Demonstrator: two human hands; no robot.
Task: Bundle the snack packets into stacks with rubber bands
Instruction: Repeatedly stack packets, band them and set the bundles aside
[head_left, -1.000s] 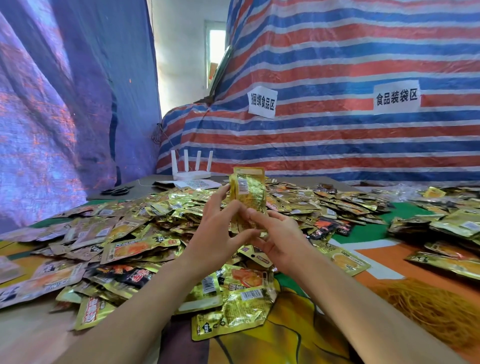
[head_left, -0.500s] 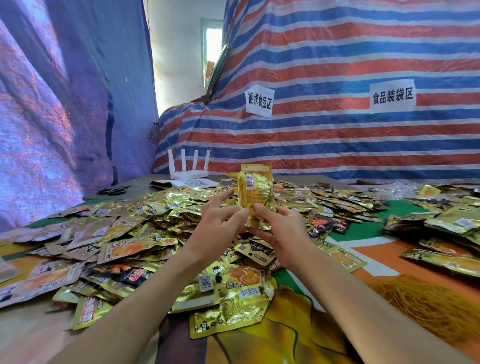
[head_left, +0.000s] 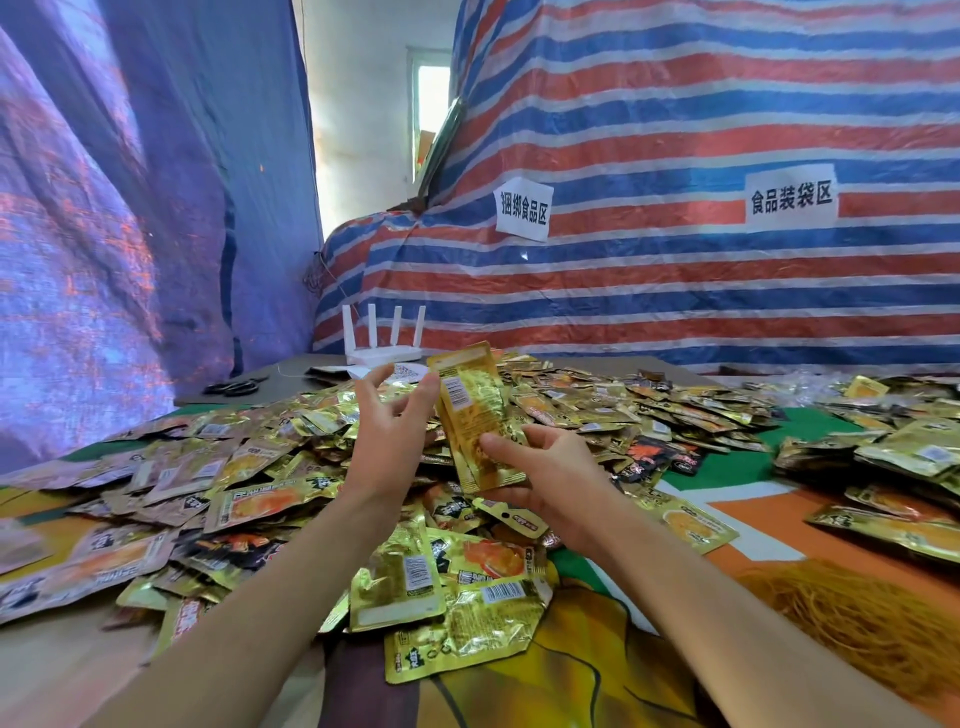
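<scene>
Hands (head_left: 462, 447) hold gold packets (head_left: 475, 415) upright above packet heap (head_left: 249, 483).

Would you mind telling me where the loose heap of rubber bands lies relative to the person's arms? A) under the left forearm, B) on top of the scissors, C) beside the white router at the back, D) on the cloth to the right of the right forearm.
D: the tangled yellow-brown heap of rubber bands lies on the orange cloth beyond the right forearm, at the lower right of the head view.
</scene>
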